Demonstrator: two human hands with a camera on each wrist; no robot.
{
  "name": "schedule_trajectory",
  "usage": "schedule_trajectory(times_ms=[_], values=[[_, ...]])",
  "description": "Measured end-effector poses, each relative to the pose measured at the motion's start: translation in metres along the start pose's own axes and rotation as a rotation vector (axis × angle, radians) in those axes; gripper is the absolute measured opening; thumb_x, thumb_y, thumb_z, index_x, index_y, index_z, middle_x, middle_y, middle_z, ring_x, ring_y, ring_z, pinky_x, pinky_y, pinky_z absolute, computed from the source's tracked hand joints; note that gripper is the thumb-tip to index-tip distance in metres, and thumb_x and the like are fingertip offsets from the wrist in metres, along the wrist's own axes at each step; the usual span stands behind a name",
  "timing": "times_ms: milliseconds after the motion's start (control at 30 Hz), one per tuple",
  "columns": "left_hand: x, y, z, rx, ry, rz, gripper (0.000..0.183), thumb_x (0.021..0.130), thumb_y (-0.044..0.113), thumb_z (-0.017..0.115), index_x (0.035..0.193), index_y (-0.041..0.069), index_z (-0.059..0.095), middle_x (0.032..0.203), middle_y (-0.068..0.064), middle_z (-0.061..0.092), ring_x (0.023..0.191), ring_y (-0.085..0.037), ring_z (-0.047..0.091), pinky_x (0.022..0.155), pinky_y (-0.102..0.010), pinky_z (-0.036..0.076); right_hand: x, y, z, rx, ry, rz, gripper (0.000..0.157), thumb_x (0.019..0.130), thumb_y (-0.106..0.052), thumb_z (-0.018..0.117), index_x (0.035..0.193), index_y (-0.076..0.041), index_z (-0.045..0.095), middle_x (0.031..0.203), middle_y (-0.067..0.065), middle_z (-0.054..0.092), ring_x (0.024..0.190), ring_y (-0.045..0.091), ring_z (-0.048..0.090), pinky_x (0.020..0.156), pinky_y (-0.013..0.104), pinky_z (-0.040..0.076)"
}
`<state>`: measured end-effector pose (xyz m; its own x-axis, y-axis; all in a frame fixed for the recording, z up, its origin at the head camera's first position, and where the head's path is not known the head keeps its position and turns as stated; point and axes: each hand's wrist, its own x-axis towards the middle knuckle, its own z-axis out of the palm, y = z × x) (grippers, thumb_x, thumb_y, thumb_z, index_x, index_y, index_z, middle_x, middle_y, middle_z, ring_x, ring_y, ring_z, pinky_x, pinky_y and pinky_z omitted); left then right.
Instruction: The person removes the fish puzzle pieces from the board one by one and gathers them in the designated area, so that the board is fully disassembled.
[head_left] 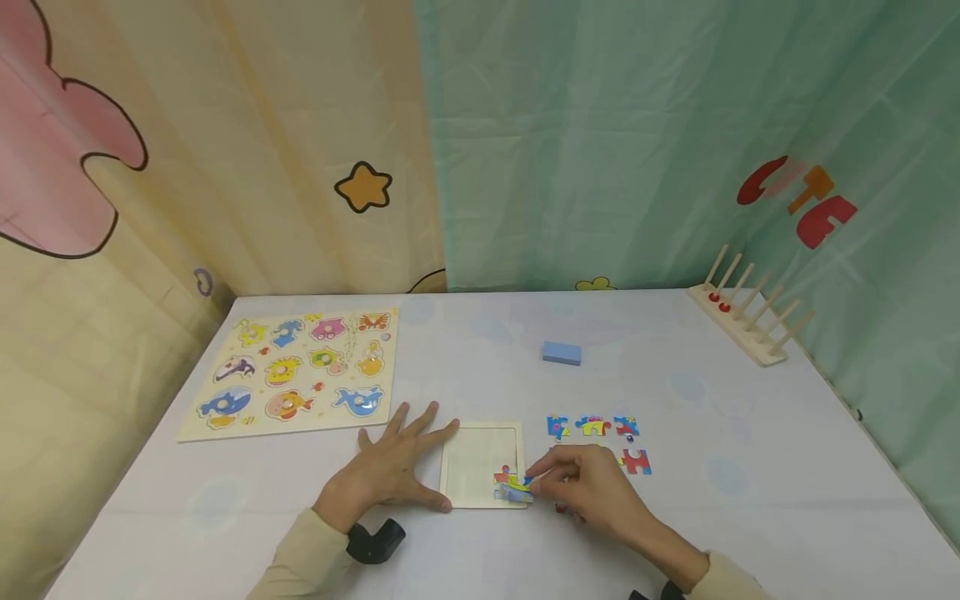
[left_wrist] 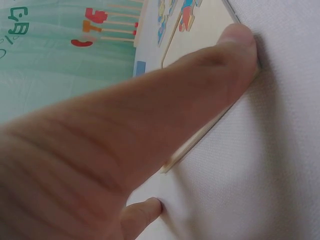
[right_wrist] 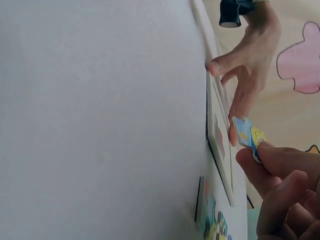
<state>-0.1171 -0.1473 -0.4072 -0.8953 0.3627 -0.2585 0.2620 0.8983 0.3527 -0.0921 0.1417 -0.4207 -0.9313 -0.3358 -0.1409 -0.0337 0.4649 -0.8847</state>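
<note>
A shallow wooden puzzle tray (head_left: 468,467) lies flat on the table between both hands. My left hand (head_left: 390,471) is spread wide, its thumb (left_wrist: 237,42) on the tray's near left corner and a fingertip by the far left corner. Between thumb and index finger, my right hand (head_left: 592,487) pinches a blue and yellow jigsaw piece (right_wrist: 245,134). That piece overlaps the tray's near right corner in the head view and shows raised above the tray in the right wrist view. A reddish jigsaw piece (head_left: 504,472) sits inside the tray, partly hidden behind the held one.
Several loose jigsaw pieces (head_left: 592,426) lie right of the tray, some hidden by my right hand. A blue block (head_left: 562,353) rests farther back. At the left is a knobbed animal puzzle board (head_left: 255,429); a wooden peg rack (head_left: 738,327) stands at the far right.
</note>
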Motion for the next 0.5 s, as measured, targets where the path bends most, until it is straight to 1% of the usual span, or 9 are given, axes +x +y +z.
schedule_trajectory(times_ms=[133,200,233,300,367,467,500], values=[[0.000,0.001,-0.001,0.000,-0.006,-0.002,0.102,0.059,0.058,0.087,0.148,0.033,0.044,0.162,-0.006,0.025,0.147,-0.046,0.010,0.094,-0.087,0.008,-0.012,0.010,-0.017,0.003,0.026,0.079,0.015,0.080,-0.021,0.081,0.093,-0.015,0.074,0.073,-0.004,0.072,0.041,0.009,0.036,0.038,0.019,0.031],[0.000,0.001,-0.001,0.000,-0.008,-0.003,0.102,0.059,0.058,0.087,0.149,0.033,0.044,0.162,-0.006,0.025,0.147,-0.046,0.010,0.093,-0.087,0.008,-0.018,0.016,-0.026,-0.001,0.045,0.118,0.017,0.080,-0.023,0.081,0.093,-0.015,0.074,0.074,-0.004,0.072,0.042,0.008,0.035,0.038,0.018,0.029],[0.000,0.001,-0.001,0.002,-0.008,-0.004,0.102,0.059,0.058,0.087,0.149,0.033,0.044,0.162,-0.006,0.025,0.147,-0.046,0.010,0.094,-0.087,0.008,-0.020,0.018,-0.030,-0.010,0.054,0.129,0.017,0.079,-0.023,0.081,0.093,-0.015,0.074,0.074,-0.004,0.073,0.043,0.007,0.036,0.039,0.018,0.030],[0.000,0.001,-0.001,0.002,-0.009,-0.004,0.102,0.059,0.058,0.087,0.149,0.033,0.044,0.162,-0.006,0.025,0.147,-0.046,0.010,0.094,-0.087,0.008,-0.025,0.024,-0.038,-0.033,0.074,0.146,0.019,0.079,-0.025,0.081,0.093,-0.015,0.075,0.075,-0.005,0.073,0.050,0.007,0.047,0.045,0.019,0.038],[0.000,0.001,-0.001,0.001,-0.009,-0.003,0.102,0.059,0.058,0.087,0.149,0.032,0.044,0.162,-0.006,0.025,0.147,-0.046,0.010,0.093,-0.087,0.008,-0.030,0.028,-0.045,-0.049,0.087,0.155,0.022,0.079,-0.027,0.082,0.095,-0.015,0.075,0.077,-0.006,0.073,0.063,0.008,0.058,0.055,0.020,0.045],[-0.001,0.001,-0.002,0.002,-0.011,-0.002,0.102,0.059,0.058,0.087,0.149,0.032,0.044,0.161,-0.007,0.025,0.147,-0.046,0.010,0.093,-0.087,0.009,-0.036,0.035,-0.054,-0.064,0.100,0.168,0.025,0.079,-0.029,0.081,0.098,-0.014,0.075,0.080,-0.007,0.074,0.084,0.009,0.066,0.071,0.021,0.049],[-0.001,0.002,-0.002,0.003,-0.012,-0.001,0.102,0.059,0.058,0.087,0.149,0.032,0.044,0.161,-0.007,0.025,0.147,-0.046,0.010,0.093,-0.087,0.009,-0.037,0.037,-0.056,-0.063,0.105,0.183,0.025,0.079,-0.030,0.081,0.099,-0.014,0.075,0.081,-0.007,0.074,0.084,0.009,0.067,0.073,0.020,0.049]])
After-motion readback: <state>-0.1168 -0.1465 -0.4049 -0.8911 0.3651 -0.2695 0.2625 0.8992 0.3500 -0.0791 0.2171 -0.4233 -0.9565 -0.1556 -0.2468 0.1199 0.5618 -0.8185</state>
